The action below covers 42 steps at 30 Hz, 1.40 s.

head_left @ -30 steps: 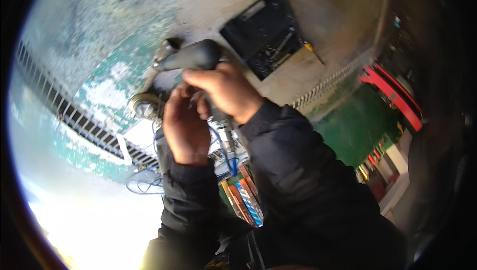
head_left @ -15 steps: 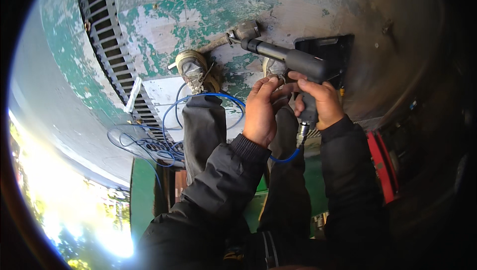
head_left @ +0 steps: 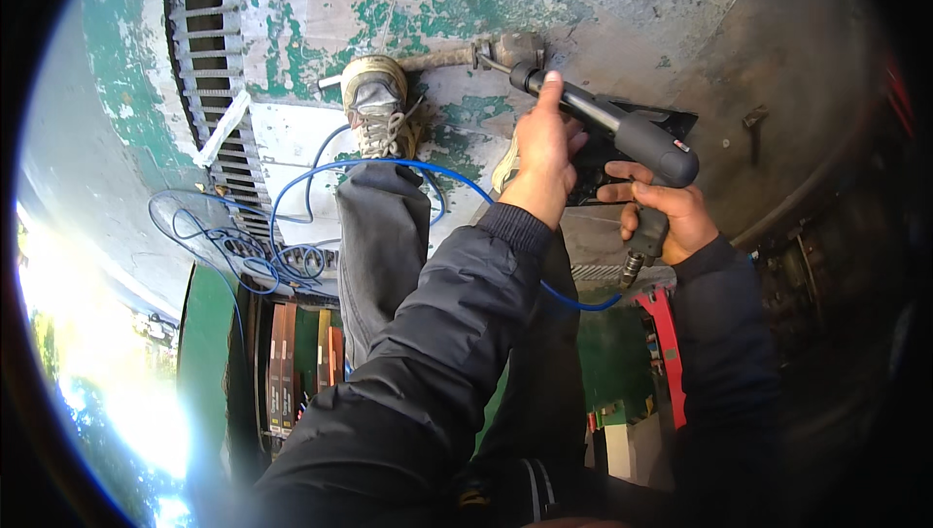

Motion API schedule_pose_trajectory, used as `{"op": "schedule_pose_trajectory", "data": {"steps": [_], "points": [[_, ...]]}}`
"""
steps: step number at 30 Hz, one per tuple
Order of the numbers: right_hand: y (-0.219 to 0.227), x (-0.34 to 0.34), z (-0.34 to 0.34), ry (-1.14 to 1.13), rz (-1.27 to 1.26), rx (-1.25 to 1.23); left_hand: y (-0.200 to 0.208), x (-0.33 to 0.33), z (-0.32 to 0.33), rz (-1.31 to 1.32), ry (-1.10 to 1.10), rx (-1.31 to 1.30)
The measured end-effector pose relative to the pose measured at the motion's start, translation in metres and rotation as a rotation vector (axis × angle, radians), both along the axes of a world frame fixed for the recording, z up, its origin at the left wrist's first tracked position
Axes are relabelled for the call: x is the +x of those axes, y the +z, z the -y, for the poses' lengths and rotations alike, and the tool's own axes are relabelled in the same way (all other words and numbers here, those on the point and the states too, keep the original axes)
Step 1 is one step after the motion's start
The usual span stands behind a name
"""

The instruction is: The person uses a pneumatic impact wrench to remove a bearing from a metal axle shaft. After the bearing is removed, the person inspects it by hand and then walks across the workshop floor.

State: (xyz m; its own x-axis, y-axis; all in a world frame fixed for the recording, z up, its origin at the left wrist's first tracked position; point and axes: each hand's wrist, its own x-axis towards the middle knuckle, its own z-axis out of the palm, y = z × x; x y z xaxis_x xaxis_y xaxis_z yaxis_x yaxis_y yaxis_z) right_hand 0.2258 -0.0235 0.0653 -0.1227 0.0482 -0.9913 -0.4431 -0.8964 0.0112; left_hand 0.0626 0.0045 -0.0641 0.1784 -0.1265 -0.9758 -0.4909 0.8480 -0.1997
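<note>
"What does the left hand (head_left: 542, 151) hold?"
"The barrel (head_left: 590, 107) of the black air tool (head_left: 651, 144), right of the left shoe (head_left: 374, 105); the right hand (head_left: 682, 219) is wrapped round its grip (head_left: 653, 229)."
"And its bit (head_left: 494, 64)?"
"Points far left, at the metal shaft (head_left: 437, 58) on the floor (head_left: 671, 3). Contact there, I can't tell."

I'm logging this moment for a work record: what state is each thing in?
Air tool: held in both hands
Left hand: closed around the barrel
Right hand: closed on the grip
Blue hose: connected at the grip
Painted floor: chipped
Metal bar: lying down
Left shoe: laced
Black case: mostly hidden, open or shut unclear
</note>
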Motion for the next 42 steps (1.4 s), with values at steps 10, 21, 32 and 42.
{"op": "schedule_pose_trajectory", "data": {"steps": [10, 21, 32, 42], "points": [[-0.005, -0.002, -0.004, -0.056, 0.023, -0.095, -0.015, 0.038, -0.002, 0.046, 0.423, -0.072], [-0.006, -0.001, -0.005, -0.084, 0.074, -0.145, -0.012, 0.052, -0.008, -0.023, 0.55, -0.129], [-0.007, 0.001, -0.005, -0.103, 0.073, -0.176, -0.012, 0.055, -0.009, -0.058, 0.556, -0.142], [-0.011, 0.006, -0.012, -0.046, 0.084, -0.134, -0.015, 0.056, -0.011, -0.057, 0.58, -0.158]]}}
